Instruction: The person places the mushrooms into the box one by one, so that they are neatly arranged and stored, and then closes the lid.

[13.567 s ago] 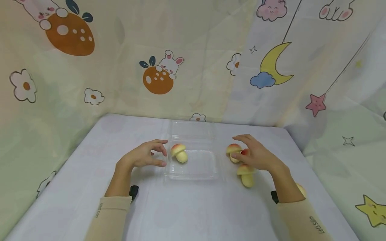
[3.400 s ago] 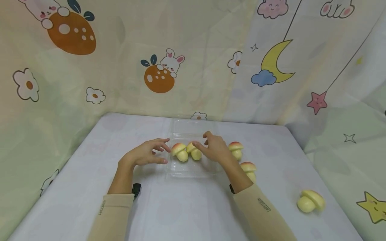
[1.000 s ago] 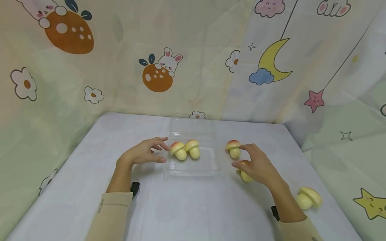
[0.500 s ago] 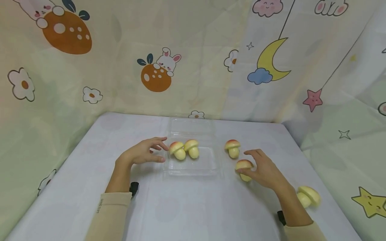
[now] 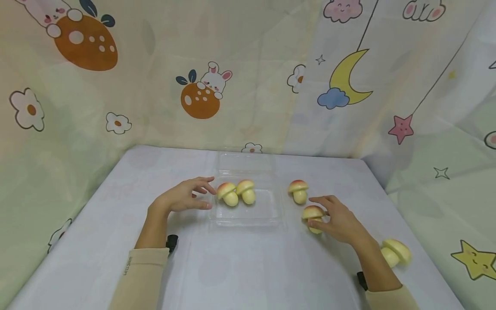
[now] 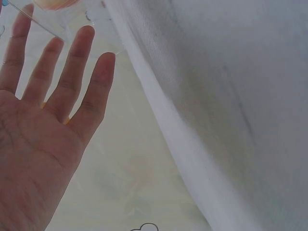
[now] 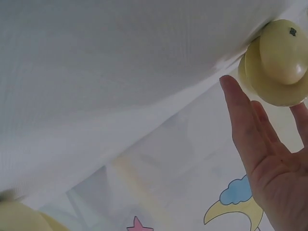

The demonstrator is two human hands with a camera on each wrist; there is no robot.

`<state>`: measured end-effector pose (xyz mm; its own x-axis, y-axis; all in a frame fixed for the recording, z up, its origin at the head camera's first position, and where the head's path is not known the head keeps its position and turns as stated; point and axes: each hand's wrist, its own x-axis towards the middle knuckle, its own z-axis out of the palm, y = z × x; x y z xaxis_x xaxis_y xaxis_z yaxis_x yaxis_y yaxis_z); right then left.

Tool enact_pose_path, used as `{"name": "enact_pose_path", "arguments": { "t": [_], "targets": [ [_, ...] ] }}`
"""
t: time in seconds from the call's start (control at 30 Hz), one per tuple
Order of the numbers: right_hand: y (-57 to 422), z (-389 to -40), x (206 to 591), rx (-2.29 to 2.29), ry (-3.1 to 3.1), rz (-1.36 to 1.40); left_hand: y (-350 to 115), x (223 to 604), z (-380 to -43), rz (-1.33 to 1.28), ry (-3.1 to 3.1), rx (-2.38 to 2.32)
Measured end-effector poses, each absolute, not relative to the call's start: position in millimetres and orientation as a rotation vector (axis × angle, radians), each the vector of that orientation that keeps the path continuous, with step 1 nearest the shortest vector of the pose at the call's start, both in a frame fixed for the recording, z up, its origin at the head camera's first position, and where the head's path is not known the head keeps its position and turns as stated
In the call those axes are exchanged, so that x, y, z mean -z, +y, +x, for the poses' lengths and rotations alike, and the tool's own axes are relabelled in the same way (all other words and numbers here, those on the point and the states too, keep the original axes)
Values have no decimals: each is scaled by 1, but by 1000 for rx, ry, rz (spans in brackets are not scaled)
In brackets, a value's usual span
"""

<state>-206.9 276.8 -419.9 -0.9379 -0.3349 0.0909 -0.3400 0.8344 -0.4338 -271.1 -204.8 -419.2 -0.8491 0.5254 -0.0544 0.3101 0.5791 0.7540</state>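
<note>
Two toy mushrooms with red-tinged caps, a left one (image 5: pixel 227 194) and a right one (image 5: pixel 246 192), lie side by side in a clear plastic clamshell box (image 5: pixel 248 223), its lid folded back. My left hand (image 5: pixel 180 198) is at the box's left edge, fingers spread and holding nothing; whether they touch the plastic I cannot tell. My right hand (image 5: pixel 341 221) reaches around a near mushroom (image 5: pixel 312 212), thumb in front of its stem and fingers beyond the cap. In the right wrist view the fingers (image 7: pixel 243 120) look fairly straight beside that mushroom (image 7: pixel 284 53).
Another mushroom (image 5: pixel 298 191) stands just behind the right hand's fingertips. A paler mushroom (image 5: pixel 397 252) lies at the table's right side, partly behind the right forearm. A white cloth covers the table (image 5: pixel 232 271), and a printed curtain (image 5: pixel 248 129) hangs behind it.
A second mushroom went from the right-hand group into the box. My right hand then came back right and lowered around the near mushroom. The left hand has stayed by the box.
</note>
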Motion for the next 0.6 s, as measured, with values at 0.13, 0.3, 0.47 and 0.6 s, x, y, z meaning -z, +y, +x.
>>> {"name": "enact_pose_path", "arguments": {
  "t": [0.13,0.3,0.47,0.6],
  "targets": [
    [277,-208,418,-705,-3022,569,-205,420,-271,686,2547,-1133],
    [279,-209,419,-711,-3063,542,-205,420,-272,678,2550,-1129],
    [279,-211,419,-694,-3069,558,-205,421,-272,677,2552,-1124],
    [279,-211,418,-727,-3069,610,-205,420,-272,671,2551,-1123]
  ]
}}
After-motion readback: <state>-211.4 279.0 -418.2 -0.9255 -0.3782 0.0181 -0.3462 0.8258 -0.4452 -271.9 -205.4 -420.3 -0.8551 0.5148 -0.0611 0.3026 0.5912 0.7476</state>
